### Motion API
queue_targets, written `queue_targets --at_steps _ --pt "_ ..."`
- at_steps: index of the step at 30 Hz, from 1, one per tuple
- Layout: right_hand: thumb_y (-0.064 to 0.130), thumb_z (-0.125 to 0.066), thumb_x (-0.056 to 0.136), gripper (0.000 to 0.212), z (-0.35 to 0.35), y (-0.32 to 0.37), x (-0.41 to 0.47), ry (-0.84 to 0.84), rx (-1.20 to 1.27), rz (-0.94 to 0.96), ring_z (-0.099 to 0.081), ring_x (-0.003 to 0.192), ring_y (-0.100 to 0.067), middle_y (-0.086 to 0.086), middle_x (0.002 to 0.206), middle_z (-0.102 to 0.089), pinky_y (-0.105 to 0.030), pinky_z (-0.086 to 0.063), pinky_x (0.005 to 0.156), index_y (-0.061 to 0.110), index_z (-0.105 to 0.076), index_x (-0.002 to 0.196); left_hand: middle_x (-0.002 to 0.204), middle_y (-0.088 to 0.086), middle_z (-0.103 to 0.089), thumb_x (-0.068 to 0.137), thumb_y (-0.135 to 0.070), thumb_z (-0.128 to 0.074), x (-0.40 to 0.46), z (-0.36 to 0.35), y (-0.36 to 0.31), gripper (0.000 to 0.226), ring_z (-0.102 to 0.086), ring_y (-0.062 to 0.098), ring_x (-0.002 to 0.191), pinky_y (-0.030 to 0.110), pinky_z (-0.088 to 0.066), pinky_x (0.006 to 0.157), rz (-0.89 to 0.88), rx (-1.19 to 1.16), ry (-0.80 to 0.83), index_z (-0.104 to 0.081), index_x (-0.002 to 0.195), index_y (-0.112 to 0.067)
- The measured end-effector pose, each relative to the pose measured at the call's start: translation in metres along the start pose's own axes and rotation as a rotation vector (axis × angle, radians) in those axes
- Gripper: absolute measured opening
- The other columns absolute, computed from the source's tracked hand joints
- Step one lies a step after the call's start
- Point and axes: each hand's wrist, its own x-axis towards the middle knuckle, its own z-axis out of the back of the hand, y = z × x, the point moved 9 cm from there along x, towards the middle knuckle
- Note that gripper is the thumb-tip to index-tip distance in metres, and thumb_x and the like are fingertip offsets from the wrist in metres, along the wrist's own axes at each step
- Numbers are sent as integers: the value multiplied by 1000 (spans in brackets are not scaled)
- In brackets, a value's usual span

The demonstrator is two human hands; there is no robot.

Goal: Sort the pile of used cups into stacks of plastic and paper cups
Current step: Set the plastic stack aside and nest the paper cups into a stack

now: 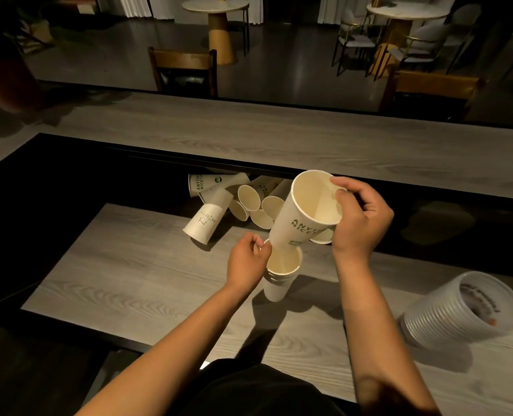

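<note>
My right hand (360, 219) grips the rim of a tall white paper cup (304, 211) printed with dark lettering, tilted, its base sitting in the mouth of an upright paper cup stack (280, 276) at the table's middle. My left hand (247, 261) pinches the rim of that stack's top cup. Behind lies a pile of paper cups (237, 199) on their sides, several with their mouths toward me. A stack of clear plastic cups (462, 310) leans at the right.
The cups rest on a grey wood-grain table (135, 280) with a dark recessed channel (84, 175) behind the pile. A second grey counter (249, 136) runs beyond it, with wooden chairs (186, 70) and round café tables farther back.
</note>
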Motion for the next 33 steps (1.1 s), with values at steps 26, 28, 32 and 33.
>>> queue_targets --at_steps 26,28,32,33 --pt "27 -75 85 12 -41 -135 -52 682 -469 -235 -61 89 -1 19 91 -66 -22 -49 74 39 -71 85 63 4 -48 97 -27 -60 23 -18 59 25 -38 11 50 21 -32 40 392 -300 101 -54 78 -13" --pt "29 -70 89 13 -38 -139 -43 613 -357 -323 -63 90 -2 18 92 -70 -22 -48 75 40 -72 83 62 1 -47 98 -28 -59 39 -15 59 25 -39 10 51 22 -34 41 384 -281 83 -53 77 -15" --pt "24 -64 97 18 -41 -153 -22 570 -333 -393 -61 94 5 16 102 -70 -18 -45 78 38 -74 91 81 0 -59 97 -21 -57 81 -10 41 7 -49 12 64 24 -42 51 272 -246 69 -61 94 -15" --pt "25 -63 98 17 -45 -159 -17 598 -345 -408 -60 96 7 15 105 -69 -17 -45 79 36 -75 94 91 0 -62 97 -17 -56 92 -11 35 8 -52 13 69 26 -44 55 249 -245 80 -62 101 -19"
